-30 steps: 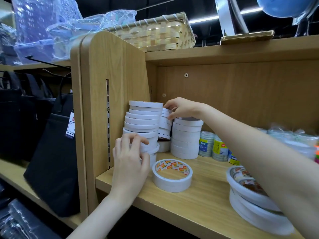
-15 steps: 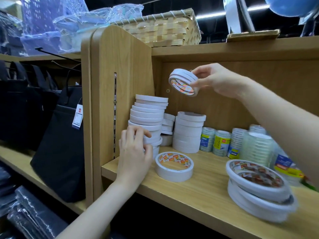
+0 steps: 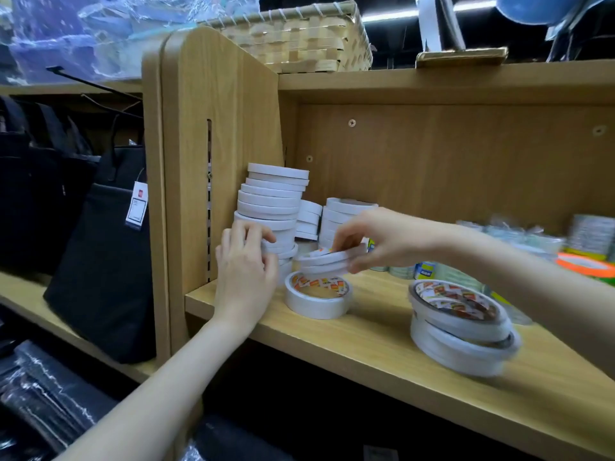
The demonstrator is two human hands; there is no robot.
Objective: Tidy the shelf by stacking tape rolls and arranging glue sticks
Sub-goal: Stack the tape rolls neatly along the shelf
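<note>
The thin tape rolls [image 3: 327, 259] I am carrying sit tilted just above the wide roll [image 3: 317, 296] lying flat near the front of the shelf [image 3: 382, 347], pinched at their right edge between the thumb and fingers of my right hand [image 3: 379, 239]; it looks like two rolls together, though the blur makes the count uncertain. My left hand [image 3: 246, 264] is curled against the lower part of the tall leaning stack [image 3: 271, 211] by the side panel [image 3: 219, 161], fingers gripping its rolls to steady it. Behind stand a shorter stack [image 3: 342, 217] and a few rolls between the two. Off to the right, well apart, a loose pile of wide rolls [image 3: 462, 327] lies askew, with shrink-wrapped packs [image 3: 532, 241] near the back wall. I judge this as the stacking step, with glue sticks not yet touched. Next I need to level the held rolls, centre them over the wide roll's ring and lower them flat before letting go, keeping the tall stack from tipping.
</note>
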